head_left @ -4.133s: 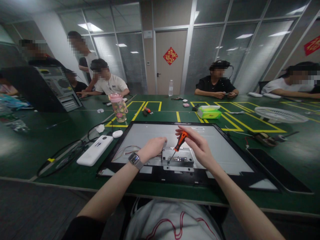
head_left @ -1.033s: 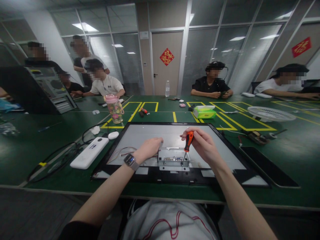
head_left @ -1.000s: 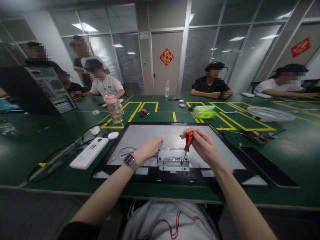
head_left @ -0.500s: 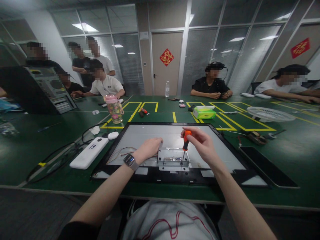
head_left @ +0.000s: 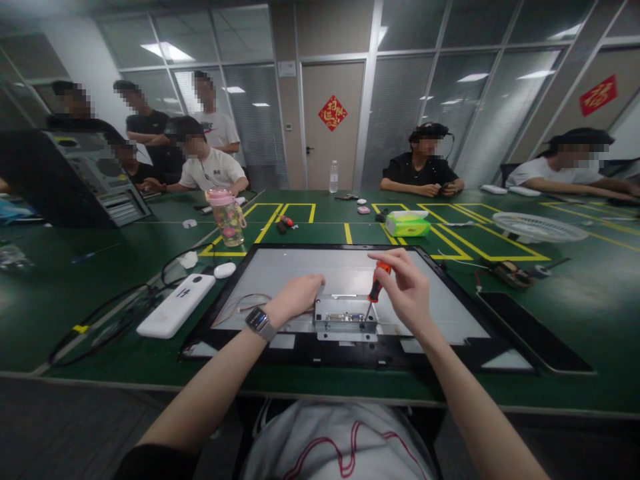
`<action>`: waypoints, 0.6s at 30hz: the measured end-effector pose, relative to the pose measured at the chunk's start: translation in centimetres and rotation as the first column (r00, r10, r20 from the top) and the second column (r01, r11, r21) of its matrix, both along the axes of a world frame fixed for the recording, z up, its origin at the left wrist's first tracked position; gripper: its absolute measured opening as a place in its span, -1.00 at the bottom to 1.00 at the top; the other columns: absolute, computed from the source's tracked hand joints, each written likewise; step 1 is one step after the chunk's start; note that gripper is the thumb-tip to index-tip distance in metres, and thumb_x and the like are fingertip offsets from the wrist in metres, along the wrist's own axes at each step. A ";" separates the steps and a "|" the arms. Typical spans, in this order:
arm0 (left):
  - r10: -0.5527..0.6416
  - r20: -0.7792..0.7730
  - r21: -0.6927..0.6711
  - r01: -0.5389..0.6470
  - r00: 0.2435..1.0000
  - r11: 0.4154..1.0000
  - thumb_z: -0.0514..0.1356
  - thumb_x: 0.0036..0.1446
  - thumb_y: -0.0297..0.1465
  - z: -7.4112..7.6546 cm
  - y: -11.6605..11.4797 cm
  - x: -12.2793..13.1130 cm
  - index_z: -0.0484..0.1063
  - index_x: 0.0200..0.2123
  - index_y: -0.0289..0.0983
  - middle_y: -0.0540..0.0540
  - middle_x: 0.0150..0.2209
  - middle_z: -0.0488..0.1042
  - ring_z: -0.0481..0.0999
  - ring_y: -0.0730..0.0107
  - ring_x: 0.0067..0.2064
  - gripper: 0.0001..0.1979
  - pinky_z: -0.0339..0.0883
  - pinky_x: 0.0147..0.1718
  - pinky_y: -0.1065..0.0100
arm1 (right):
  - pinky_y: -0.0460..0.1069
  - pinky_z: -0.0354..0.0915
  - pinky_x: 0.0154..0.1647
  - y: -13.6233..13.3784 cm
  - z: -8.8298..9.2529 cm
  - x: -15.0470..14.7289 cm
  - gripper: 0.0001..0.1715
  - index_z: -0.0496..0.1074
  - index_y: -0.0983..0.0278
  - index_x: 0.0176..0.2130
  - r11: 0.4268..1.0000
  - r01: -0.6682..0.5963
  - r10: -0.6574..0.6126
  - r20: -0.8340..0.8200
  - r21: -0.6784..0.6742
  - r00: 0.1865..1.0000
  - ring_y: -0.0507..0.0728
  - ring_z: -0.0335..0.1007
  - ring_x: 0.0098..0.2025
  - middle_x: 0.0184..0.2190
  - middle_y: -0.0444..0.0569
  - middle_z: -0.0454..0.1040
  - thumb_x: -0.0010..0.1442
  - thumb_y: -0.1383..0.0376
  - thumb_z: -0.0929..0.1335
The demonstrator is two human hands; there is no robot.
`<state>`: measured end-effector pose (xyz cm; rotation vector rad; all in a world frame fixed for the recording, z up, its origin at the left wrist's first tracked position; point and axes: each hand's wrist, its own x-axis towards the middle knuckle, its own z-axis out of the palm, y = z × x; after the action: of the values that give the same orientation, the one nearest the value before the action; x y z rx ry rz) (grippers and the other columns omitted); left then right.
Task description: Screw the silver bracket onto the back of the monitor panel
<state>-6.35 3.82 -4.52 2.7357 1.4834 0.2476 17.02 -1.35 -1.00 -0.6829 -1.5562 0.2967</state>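
Note:
A display panel (head_left: 280, 267) with a black frame lies flat on the table before me, grey back upward. Near its front edge stands a metal bracket (head_left: 345, 337) carrying a row of port connectors. My left hand (head_left: 299, 295), with a watch on the wrist, is closed at the bracket's left end; its fingertips are partly hidden. In my right hand (head_left: 411, 287) is an orange and black screwdriver (head_left: 379, 283), pinched by the handle. Its shaft leans down to the right end of the bracket, the tip near a screw hole. Thin cables (head_left: 245, 303) lie left of the bracket.
Left of the panel lie a white power bank (head_left: 175, 307) and a black cable (head_left: 107, 307); a phone (head_left: 533, 330) is on the right. Farther back stand a pink-lidded bottle (head_left: 227, 220), a tissue pack (head_left: 409, 225) and a computer case (head_left: 80, 177). Several people are around the table.
The screwdriver handle has tilted to the right, and my right hand has shifted with it, its fingers opening a little. My left hand and the bracket stay in place.

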 end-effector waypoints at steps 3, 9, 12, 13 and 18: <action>0.000 -0.005 0.002 0.000 1.000 1.000 -0.05 0.36 -0.50 0.0 0.0 0.0 0.40 0.04 -0.29 -0.22 -0.07 0.58 0.58 0.14 -0.06 -0.69 0.38 -0.10 0.25 | 0.11 0.35 -0.09 -0.1 0.2 0.0 -0.63 0.52 0.10 0.05 0.991 -0.121 0.121 0.007 -0.053 0.993 0.16 0.45 -0.17 -0.23 -0.02 0.53 0.36 0.31 0.25; -0.007 0.001 -0.001 0.007 1.000 1.000 -0.05 0.35 -0.51 0.0 0.0 0.0 0.40 0.03 -0.29 -0.22 -0.08 0.57 0.58 0.14 -0.06 -0.69 0.39 -0.11 0.26 | 0.09 0.35 -0.12 0.1 0.0 0.0 -0.82 0.60 0.15 -0.16 0.994 -0.089 0.086 -0.044 -0.064 0.995 0.17 0.44 -0.17 -0.23 -0.02 0.50 0.22 0.30 0.40; -0.006 -0.004 0.000 0.006 1.000 1.000 -0.05 0.35 -0.51 0.1 0.0 0.0 0.40 0.03 -0.28 -0.22 -0.09 0.58 0.58 0.13 -0.07 -0.69 0.39 -0.13 0.26 | 0.10 0.38 -0.14 0.1 0.0 0.0 -0.72 0.56 0.14 -0.06 0.965 -0.214 0.205 -0.076 -0.150 0.976 0.16 0.48 -0.18 -0.19 0.00 0.54 0.34 0.27 0.28; -0.004 -0.006 0.000 0.004 1.000 1.000 -0.05 0.35 -0.51 0.2 -0.1 0.0 0.40 0.03 -0.28 -0.22 -0.09 0.58 0.58 0.13 -0.08 -0.69 0.39 -0.13 0.26 | 0.09 0.38 -0.15 0.1 0.1 0.0 -0.73 0.56 0.14 -0.06 0.962 -0.220 0.208 -0.086 -0.161 0.974 0.15 0.48 -0.20 -0.21 0.00 0.54 0.33 0.27 0.29; 0.003 -0.001 -0.001 -0.003 1.000 1.000 -0.05 0.35 -0.50 0.0 0.0 -0.1 0.40 0.05 -0.27 -0.21 -0.04 0.57 0.57 0.14 -0.05 -0.68 0.38 -0.10 0.27 | 0.04 0.34 -0.17 0.2 0.0 0.0 -0.88 0.60 0.16 -0.23 0.990 -0.124 0.118 -0.079 -0.070 0.990 0.14 0.41 -0.20 -0.28 -0.04 0.47 0.20 0.30 0.42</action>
<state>-6.40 3.85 -4.54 2.7335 1.4869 0.2448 17.07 -1.17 -1.01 -0.6291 -1.5236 0.4687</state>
